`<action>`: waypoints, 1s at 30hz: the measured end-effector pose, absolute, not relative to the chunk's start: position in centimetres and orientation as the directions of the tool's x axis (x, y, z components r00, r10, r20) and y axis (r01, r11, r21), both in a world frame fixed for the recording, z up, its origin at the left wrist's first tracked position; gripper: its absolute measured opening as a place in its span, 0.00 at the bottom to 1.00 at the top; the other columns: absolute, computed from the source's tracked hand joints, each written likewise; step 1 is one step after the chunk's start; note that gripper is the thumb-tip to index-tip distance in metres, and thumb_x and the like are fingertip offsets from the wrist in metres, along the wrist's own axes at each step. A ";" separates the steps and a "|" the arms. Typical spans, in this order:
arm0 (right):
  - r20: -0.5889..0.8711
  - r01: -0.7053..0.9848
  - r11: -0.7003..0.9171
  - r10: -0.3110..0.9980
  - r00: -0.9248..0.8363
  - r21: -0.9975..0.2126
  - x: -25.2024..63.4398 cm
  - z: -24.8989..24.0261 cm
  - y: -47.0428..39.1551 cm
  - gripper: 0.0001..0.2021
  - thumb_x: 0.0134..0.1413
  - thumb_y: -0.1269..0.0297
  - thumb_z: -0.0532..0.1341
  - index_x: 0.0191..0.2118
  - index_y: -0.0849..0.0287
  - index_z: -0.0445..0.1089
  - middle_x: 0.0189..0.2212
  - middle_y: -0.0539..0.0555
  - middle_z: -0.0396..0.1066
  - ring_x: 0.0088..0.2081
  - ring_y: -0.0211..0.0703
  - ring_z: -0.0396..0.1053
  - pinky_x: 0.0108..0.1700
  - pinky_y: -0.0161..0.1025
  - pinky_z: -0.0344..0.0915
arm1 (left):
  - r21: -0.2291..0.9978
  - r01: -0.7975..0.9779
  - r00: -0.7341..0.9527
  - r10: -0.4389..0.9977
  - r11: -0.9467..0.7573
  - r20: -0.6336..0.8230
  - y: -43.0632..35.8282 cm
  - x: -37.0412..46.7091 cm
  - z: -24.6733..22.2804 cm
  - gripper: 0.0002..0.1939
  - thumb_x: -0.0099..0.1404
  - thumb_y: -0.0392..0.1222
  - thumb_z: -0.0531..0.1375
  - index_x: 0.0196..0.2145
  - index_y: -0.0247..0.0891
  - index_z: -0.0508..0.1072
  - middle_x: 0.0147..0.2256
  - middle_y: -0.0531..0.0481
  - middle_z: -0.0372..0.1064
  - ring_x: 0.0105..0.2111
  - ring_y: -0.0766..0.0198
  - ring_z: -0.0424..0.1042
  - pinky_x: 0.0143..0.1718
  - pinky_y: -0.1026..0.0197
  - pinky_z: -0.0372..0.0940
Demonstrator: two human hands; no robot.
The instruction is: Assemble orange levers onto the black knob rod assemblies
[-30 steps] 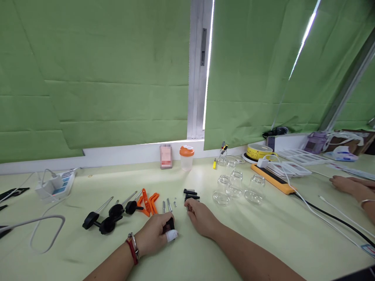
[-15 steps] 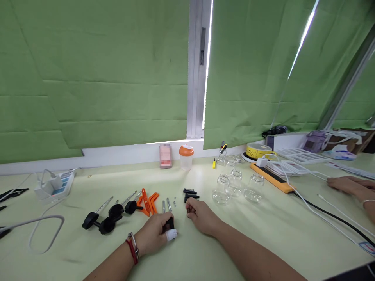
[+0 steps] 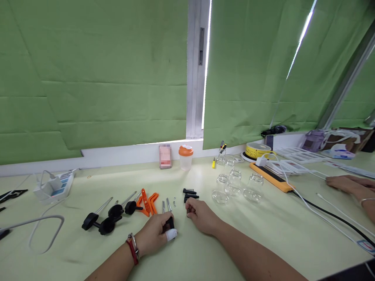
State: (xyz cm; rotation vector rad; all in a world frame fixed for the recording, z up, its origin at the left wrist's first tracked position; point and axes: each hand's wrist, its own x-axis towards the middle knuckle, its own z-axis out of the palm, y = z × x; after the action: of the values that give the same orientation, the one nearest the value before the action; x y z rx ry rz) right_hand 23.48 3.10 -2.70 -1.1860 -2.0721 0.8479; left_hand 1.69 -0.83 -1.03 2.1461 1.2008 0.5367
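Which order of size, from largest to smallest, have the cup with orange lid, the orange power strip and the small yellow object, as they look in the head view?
1. Orange power strip
2. Cup with orange lid
3. Small yellow object

The bench (image 3: 193, 257) is bearing glass jars (image 3: 234, 183) right of centre; a lidded cup (image 3: 185, 160) is standing near its far edge.

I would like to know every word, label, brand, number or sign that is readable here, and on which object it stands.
No text can be read for certain.
Pink box: its front is pixelated, unreadable.
Yellow round container: dark marks, too small to read.
White power strip on the left: blue patches, no legible words.
Sticker at the lower right: red and blue marks, too blurred.
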 end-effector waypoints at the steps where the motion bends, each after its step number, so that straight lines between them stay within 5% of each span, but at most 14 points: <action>1: 0.179 0.506 0.394 0.889 -0.421 -0.767 23.5 -2.7 3.1 0.08 0.49 0.75 0.55 0.34 0.55 0.61 0.27 0.47 0.65 0.30 0.36 0.62 0.32 0.33 0.58 | 0.691 0.606 0.503 0.863 -0.395 0.052 -0.8 1.7 -1.0 0.09 0.58 0.43 0.58 0.28 0.38 0.60 0.23 0.58 0.56 0.24 0.69 0.53 0.24 0.67 0.50; 9: 0.183 0.517 0.402 0.888 -0.423 -0.755 23.6 -2.6 3.0 0.08 0.48 0.75 0.55 0.34 0.56 0.62 0.27 0.47 0.66 0.30 0.37 0.63 0.32 0.33 0.57 | 0.777 0.526 0.517 0.855 -0.347 0.031 -0.9 1.7 -1.7 0.04 0.58 0.38 0.56 0.31 0.39 0.61 0.25 0.58 0.56 0.26 0.68 0.55 0.26 0.66 0.52; 16: 0.187 0.516 0.406 0.886 -0.424 -0.754 23.6 -2.7 3.0 0.07 0.49 0.75 0.55 0.34 0.55 0.62 0.27 0.47 0.66 0.30 0.37 0.63 0.32 0.33 0.57 | 0.829 0.480 0.492 0.871 -0.286 0.016 -1.1 2.1 -1.6 0.17 0.56 0.35 0.56 0.43 0.40 0.58 0.27 0.59 0.54 0.26 0.67 0.56 0.27 0.65 0.53; 30: 0.199 0.514 0.416 0.883 -0.425 -0.750 23.5 -3.1 3.2 0.07 0.49 0.74 0.55 0.34 0.55 0.61 0.27 0.46 0.65 0.30 0.37 0.62 0.32 0.32 0.57 | 0.824 0.484 0.522 0.853 -0.295 -0.002 -1.1 2.1 -1.5 0.14 0.57 0.38 0.57 0.42 0.40 0.59 0.26 0.58 0.55 0.26 0.67 0.56 0.27 0.65 0.53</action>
State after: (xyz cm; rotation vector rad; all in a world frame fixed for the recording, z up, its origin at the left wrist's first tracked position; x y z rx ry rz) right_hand 23.54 3.21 -3.10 -1.1797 -2.0869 0.8156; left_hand 2.07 -1.14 -1.48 1.9474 1.0923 0.5722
